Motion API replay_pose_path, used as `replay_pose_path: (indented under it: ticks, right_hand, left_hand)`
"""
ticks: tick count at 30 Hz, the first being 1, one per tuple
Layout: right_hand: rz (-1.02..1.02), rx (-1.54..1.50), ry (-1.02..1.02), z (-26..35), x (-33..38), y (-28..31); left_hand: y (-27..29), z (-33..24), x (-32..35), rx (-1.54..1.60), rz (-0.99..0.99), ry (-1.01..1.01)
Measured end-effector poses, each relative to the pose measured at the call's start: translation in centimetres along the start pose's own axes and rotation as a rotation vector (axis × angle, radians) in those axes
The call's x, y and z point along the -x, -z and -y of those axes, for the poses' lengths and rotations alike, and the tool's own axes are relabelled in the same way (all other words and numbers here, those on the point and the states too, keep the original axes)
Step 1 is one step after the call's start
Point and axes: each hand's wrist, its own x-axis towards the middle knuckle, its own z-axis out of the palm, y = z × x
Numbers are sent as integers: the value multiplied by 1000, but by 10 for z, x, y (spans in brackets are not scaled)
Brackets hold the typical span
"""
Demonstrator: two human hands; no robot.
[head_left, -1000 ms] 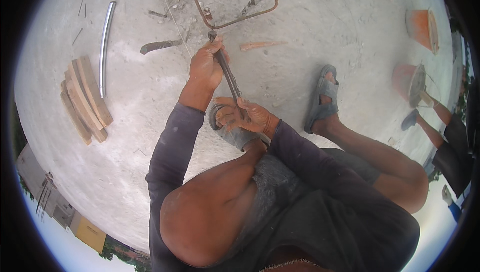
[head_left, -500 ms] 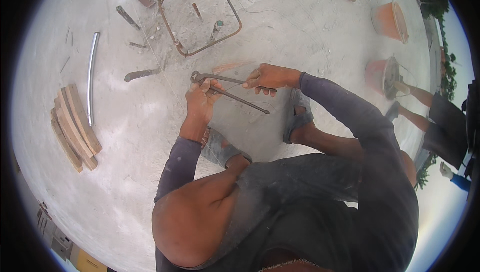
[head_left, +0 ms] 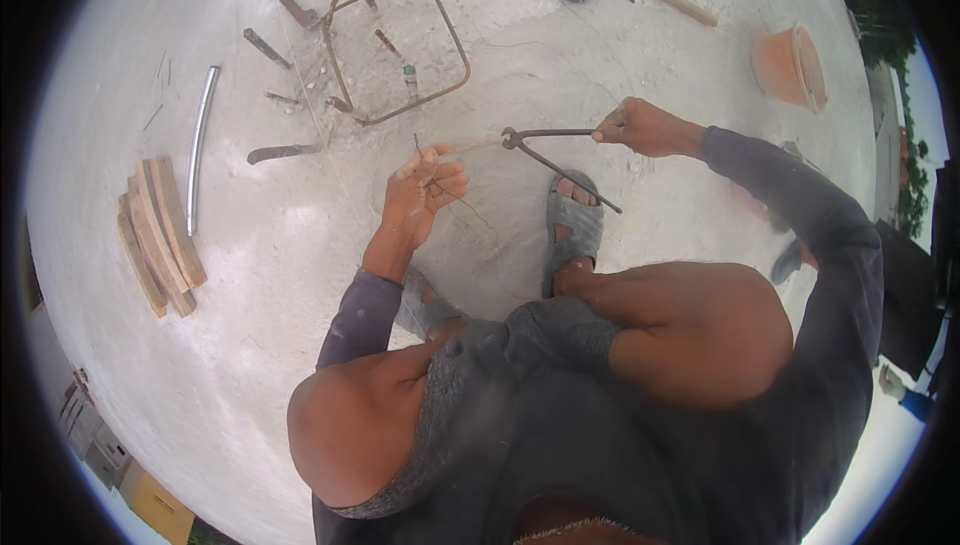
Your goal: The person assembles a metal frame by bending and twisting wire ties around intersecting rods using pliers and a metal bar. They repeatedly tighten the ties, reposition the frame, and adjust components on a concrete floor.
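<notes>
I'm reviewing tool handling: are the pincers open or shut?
Open: the handles of the pincers spread wide apart, and the right hand grips just one of them.

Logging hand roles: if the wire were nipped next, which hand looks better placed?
Probably the right hand: it holds the pincers by one handle, while the left hand holds the wire. The other handle is swung free, so a regrip seems needed.
</notes>
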Motion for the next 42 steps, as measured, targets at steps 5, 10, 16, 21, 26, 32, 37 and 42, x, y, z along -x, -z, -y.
replay_pose_path:
  ticks: [5,10,16,21,26,32,37,42]
  right_hand:
    - [20,131,-260,-31,-19,-21]
    - [-282,-288,159,12,-32,-64]
    - [282,-1465,9,96,-68,-134]
    - [103,-1533,-118,91,-79,-131]
    - [20,-1513,-70,82,-75,-115]
    - [67,-1281,-115,78,-66,-85]
    - [296,-1200,-179,71,-58,-64]
    - [184,-974,-191,67,-51,-58]
  left_hand:
    - [7,-16,20,-17,-13,-89]
    - [-21,-18,4,22,118,-120]
    - [-33,-7,-6,-142,-5,-187]
    - [-24,-9,2,-70,-130,-198]
    - [-18,-16,12,312,100,-175]
    - [-6,-23,7,-260,-84,-322]
    - [-6,-23,17,9,316,-179]
    - [7,-17,18,-64,408,-98]
